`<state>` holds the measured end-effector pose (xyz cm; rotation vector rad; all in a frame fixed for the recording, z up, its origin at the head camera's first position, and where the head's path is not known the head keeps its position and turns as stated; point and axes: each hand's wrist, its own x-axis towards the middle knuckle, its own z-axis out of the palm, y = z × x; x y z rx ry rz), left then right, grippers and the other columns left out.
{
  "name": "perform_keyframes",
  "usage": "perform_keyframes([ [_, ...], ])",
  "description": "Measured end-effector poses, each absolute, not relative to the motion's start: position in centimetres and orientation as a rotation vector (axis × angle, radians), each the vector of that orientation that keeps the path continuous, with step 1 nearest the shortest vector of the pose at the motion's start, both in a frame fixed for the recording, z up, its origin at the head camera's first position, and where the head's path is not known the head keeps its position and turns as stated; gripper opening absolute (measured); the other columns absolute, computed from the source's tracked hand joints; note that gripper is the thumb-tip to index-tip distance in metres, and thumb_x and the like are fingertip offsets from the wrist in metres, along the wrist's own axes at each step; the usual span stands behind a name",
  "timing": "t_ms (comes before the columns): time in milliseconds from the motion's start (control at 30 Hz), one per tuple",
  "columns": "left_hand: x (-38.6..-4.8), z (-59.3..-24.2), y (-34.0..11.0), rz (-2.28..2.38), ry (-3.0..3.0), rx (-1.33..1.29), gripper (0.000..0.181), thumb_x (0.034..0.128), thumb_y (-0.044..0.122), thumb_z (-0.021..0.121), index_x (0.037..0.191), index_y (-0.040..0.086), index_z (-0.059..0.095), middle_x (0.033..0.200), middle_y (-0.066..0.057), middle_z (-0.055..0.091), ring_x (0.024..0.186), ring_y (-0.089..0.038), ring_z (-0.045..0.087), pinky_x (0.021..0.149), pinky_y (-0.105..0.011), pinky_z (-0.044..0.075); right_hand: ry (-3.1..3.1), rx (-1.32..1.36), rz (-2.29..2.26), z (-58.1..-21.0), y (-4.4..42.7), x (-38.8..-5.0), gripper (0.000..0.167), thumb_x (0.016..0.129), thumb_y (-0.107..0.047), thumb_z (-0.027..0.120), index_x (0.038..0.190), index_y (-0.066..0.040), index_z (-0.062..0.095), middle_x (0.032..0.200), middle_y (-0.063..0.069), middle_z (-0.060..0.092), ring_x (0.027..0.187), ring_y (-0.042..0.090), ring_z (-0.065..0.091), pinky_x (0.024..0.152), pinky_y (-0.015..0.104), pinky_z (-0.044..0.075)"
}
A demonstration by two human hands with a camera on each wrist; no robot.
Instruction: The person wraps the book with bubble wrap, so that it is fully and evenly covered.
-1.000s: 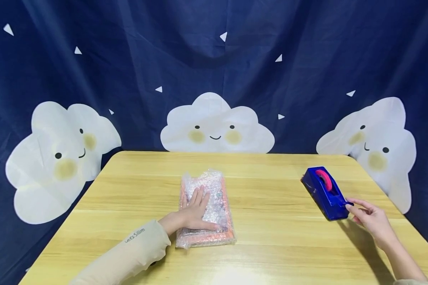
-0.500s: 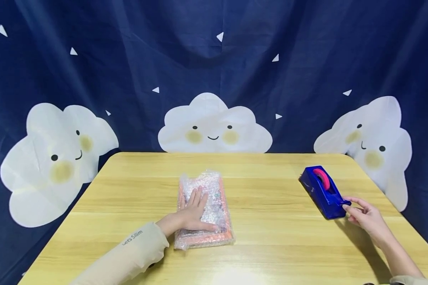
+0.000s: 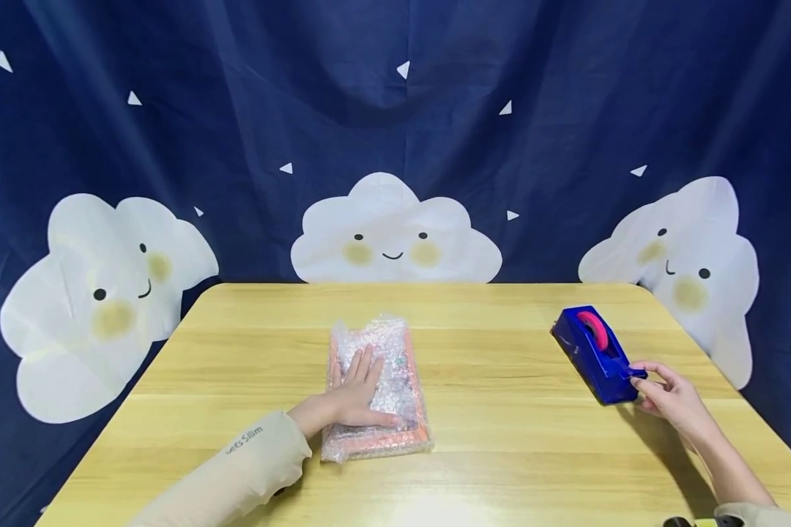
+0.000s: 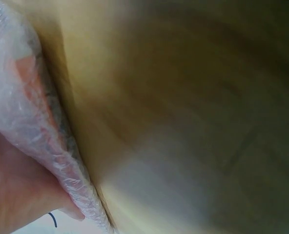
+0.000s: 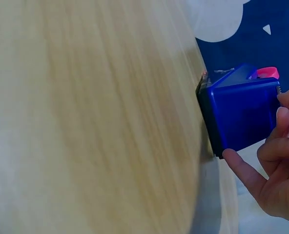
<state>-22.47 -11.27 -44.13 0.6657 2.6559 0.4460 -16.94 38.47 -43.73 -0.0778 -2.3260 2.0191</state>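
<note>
A flat parcel (image 3: 405,388) with an orange border, wrapped in clear bubble wrap, lies on the table left of centre. My left hand (image 3: 356,395) rests on top of it, fingers spread and straight. The left wrist view catches the wrap's edge (image 4: 37,126) with part of that hand beneath. At the right stands a blue tape dispenser (image 3: 589,362) with a pink core (image 3: 593,329). My right hand (image 3: 679,406) pinches its front end by the cutter; whether a strip of tape lies between the fingertips is too small to tell. In the right wrist view the little finger touches the base (image 5: 242,117).
The wooden table (image 3: 488,439) has rounded far corners. A dark blue curtain (image 3: 250,110) with smiling clouds hangs right behind and beside it. Bare tabletop separates the parcel and the dispenser.
The whole head view has shifted slightly left. Both hands, the parcel and the dispenser keep nearly the same places relative to each other.
</note>
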Motion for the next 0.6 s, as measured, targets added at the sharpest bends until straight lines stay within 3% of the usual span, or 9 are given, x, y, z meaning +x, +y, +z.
perform_keyframes([
  [200, -22.5, -44.2, -11.3, 0.454, 2.652, 0.668, 0.114, 0.0718, 0.070, 0.055, 0.146, 0.005, -0.001, 0.149, -0.017, -0.021, 0.135, -0.033, -0.020, 0.103, -0.061, -0.011, -2.475, -0.085, 1.913, -43.3, 38.6, -17.1, 0.037, 0.090, -0.004, 0.051, 0.088, -0.039, 0.061, 0.057, -0.008, 0.048, 0.052, 0.001, 0.048, 0.058, 0.020, 0.053],
  [600, -22.4, -44.2, -11.2, 0.476, 2.649, 0.652, 0.114, 0.0714, 0.069, 0.057, 0.147, 0.006, -0.001, 0.149, -0.016, -0.021, 0.135, -0.032, -0.021, 0.102, -0.064, -0.008, -2.643, -0.068, 1.828, -42.6, 38.7, -17.2, 0.035, 0.093, -0.009, 0.048, 0.089, -0.043, 0.055, 0.060, -0.006, 0.040, 0.055, 0.004, 0.046, 0.063, 0.025, 0.054],
])
